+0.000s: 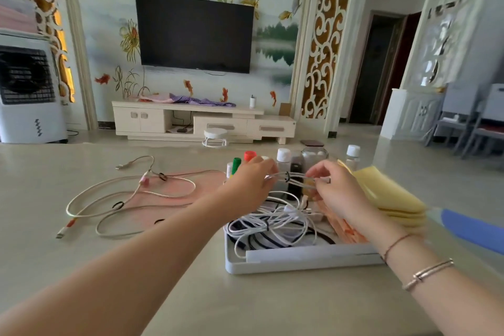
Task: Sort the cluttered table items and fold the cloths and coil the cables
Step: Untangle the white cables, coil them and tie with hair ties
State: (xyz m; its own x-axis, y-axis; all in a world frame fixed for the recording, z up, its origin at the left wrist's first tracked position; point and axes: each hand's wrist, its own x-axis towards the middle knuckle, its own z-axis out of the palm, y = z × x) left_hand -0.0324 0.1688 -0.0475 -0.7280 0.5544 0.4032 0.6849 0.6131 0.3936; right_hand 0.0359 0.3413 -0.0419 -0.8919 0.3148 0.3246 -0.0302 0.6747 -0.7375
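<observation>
My left hand (249, 181) and my right hand (334, 188) hold the two ends of a small coiled white cable (296, 178), bound by a black band, above a white tray (300, 260). The tray holds a tangle of white and black cables (275, 222). A long beige cable (128, 199) sprawls loose on the table at the left, partly over a pink cloth (174, 196). Folded yellow cloths (392, 196) are stacked right of the tray. An orange patterned cloth (345, 229) lies in the tray's right side, partly hidden by my right wrist.
Behind the tray stand small bottles: green cap (236, 163), red cap (249, 155), white caps (283, 157), a glass jar (315, 157) and one more bottle (352, 155). A blue object (471, 229) lies at the right. The table edge runs along the far side.
</observation>
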